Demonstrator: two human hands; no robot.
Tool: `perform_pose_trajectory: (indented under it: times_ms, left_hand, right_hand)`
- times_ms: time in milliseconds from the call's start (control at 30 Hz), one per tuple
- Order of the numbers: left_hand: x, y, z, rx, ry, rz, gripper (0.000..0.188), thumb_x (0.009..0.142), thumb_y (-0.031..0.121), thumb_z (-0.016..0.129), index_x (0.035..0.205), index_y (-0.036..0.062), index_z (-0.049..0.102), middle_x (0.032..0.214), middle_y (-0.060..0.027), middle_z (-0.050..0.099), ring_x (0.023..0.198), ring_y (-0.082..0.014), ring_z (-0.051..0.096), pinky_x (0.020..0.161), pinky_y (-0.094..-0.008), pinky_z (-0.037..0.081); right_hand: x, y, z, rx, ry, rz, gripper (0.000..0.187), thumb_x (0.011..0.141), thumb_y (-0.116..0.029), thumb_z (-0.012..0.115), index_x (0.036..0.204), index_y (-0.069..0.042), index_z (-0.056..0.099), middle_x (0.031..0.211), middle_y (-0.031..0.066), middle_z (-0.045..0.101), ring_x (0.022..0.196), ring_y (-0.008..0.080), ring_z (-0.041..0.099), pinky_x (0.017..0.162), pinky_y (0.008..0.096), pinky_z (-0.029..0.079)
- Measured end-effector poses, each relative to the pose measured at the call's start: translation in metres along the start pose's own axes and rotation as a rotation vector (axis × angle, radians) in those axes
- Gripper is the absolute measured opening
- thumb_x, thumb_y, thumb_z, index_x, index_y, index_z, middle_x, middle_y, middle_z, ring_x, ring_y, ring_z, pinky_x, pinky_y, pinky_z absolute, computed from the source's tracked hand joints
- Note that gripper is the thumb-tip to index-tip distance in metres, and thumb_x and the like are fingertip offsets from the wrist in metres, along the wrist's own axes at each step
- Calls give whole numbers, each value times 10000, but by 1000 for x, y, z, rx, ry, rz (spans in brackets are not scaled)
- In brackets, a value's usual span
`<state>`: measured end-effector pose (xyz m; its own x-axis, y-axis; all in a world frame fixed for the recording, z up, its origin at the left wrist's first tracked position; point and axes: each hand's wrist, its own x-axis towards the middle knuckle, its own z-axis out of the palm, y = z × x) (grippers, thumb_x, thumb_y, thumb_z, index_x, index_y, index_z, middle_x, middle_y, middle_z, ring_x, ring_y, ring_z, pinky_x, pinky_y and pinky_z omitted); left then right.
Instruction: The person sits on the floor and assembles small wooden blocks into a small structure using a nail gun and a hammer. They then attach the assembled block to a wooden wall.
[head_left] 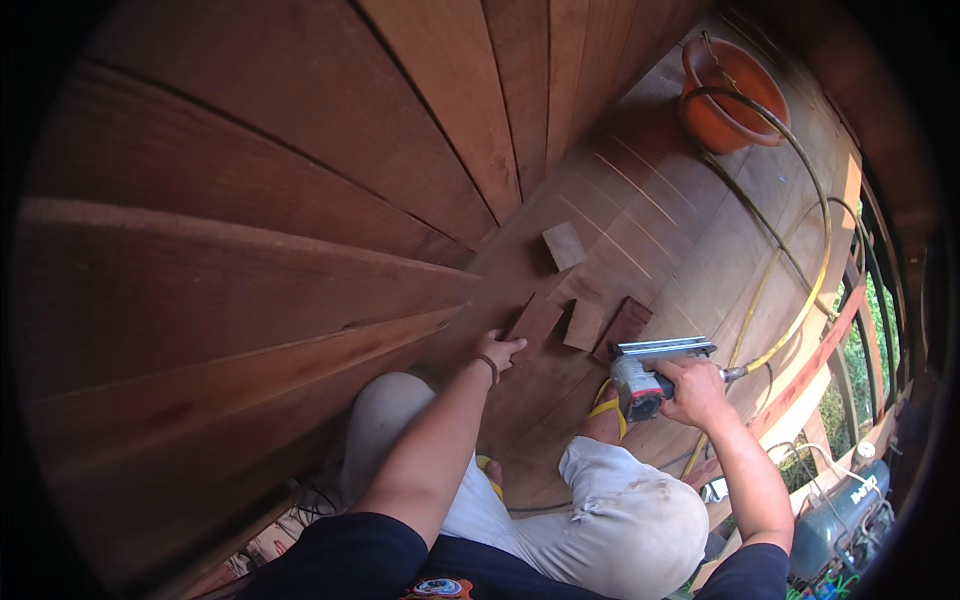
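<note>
Where planks [330, 100] rise, wooden floor [715, 255] — (blocks [583, 325], scattered)

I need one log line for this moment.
left hand: at wood block | right hand: holding nail gun, yellow hose attached | floor: three other blocks, orange bucket

The left arm [432, 450] stretches nearly straight, left hand [499, 350] low; the right arm [752, 475] bends, right hand [697, 393] curled in a grip.

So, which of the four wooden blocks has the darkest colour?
The dark reddish-brown block, the rightmost one, closest to the nail gun; the other three blocks are visibly lighter.
</note>
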<state>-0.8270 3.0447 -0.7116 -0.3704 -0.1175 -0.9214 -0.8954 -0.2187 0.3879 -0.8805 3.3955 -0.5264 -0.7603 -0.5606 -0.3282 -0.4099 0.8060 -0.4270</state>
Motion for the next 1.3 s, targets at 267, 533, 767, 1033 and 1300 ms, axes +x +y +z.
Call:
perform_pose_trajectory:
  times_ms: [267, 533, 767, 1033, 1300]
  left_hand:
    - [34, -18, -1, -48, 73, 31, 486, 817, 201, 843, 1211, 25, 620, 1092, -84, 697, 992, -214, 679, 789, -385, 557]
    - [44, -25, -12, 54, -6, 112, 412, 768, 236, 872, 1101, 81, 687, 962, -48, 707, 769, -164, 667, 619, -312, 517]
    - [35, -22, -11, 76, -16, 155, 440, 790, 241, 845, 1159, 71, 674, 965, -66, 710, 785, -167, 668, 634, -327, 529]
    - [41, -21, -14, -16, -39, -131, 497, 879, 178, 754, 1342, 126, 580, 1225, -41, 661, 1050, -212, 651, 854, -410, 539]
    - [30, -20, -10, 0, -32, 52, 544, 869, 125, 726, 1379, 79, 542, 1271, -85, 649, 1149, -236, 629, 918, -411, 544]
  right_hand:
    - [75, -78, 5, 26, -198, 89, 394, 727, -329, 729, 1066, -128, 737, 872, 184, 726, 830, 386, 703, 745, 487, 561]
    - [114, -95, 27, 67, -244, 122, 402, 771, -383, 721, 1074, -117, 720, 886, 206, 725, 868, 403, 703, 779, 501, 562]
    - [122, -90, 38, 3, -254, 138, 393, 778, -388, 725, 1054, -108, 726, 920, 216, 723, 917, 398, 701, 804, 495, 565]
    - [120, -82, 53, 57, -181, 118, 297, 753, -299, 723, 946, -73, 722, 872, 210, 710, 868, 422, 680, 759, 497, 551]
    - [118, -81, 38, 212, -142, 204, 317, 738, -280, 721, 983, -78, 725, 878, 224, 709, 890, 423, 680, 782, 502, 542]
